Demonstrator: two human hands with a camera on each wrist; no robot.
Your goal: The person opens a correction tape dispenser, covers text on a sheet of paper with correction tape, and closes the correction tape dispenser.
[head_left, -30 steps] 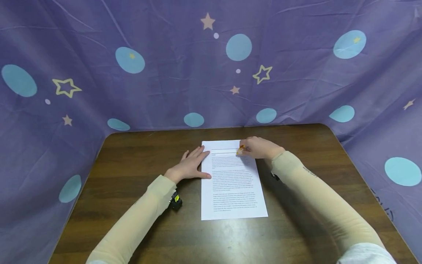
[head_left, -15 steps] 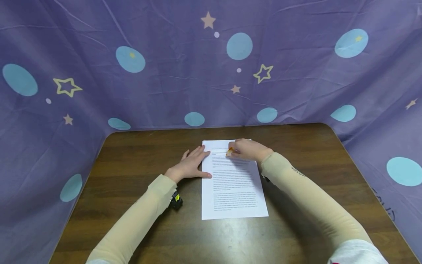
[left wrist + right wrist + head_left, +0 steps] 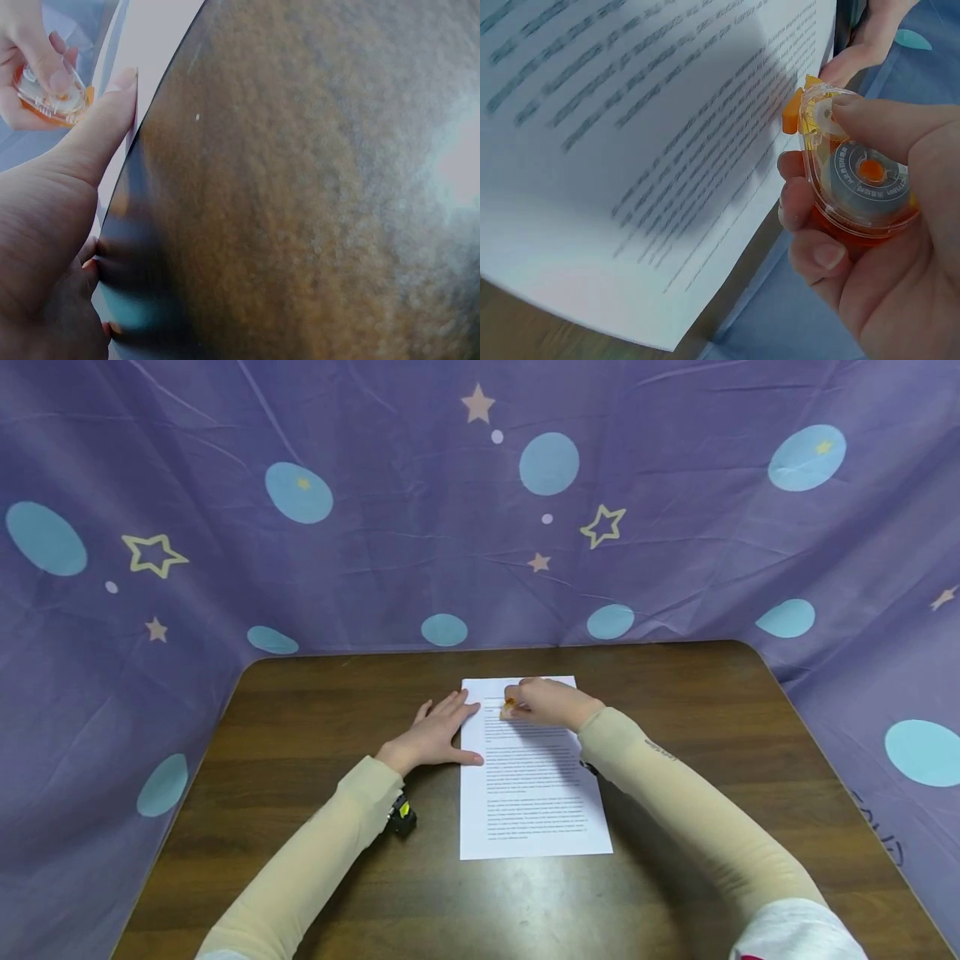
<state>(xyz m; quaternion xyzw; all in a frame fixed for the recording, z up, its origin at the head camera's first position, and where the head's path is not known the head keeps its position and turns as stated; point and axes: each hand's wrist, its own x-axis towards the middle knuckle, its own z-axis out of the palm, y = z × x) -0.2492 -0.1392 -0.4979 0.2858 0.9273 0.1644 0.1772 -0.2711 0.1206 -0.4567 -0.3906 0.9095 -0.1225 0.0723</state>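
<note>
A printed sheet of paper (image 3: 474,810) lies on the table, its upper part between both hands. My left hand (image 3: 431,739) rests spread on its left edge, fingers and thumb extended. My right hand (image 3: 555,702) grips a correction tape (image 3: 866,184), a clear oval case with orange parts and a grey-blue reel inside. In the right wrist view the thumb lies on one face of the case and the fingers curl round the other. The dispenser's tip is close over the top lines of text, left of the page's middle. Part of the upper text is hidden behind the right hand.
The brown wooden table (image 3: 315,693) extends around the sheet, with rounded far corners. A purple curtain (image 3: 390,485) with stars and blue ovals hangs behind and at both sides. A small black wrist camera (image 3: 402,817) sits under the left cuff.
My right hand, with the correction tape, has moved left across the upper lines from near the sheet's right side. My left hand has stayed on the left edge.
</note>
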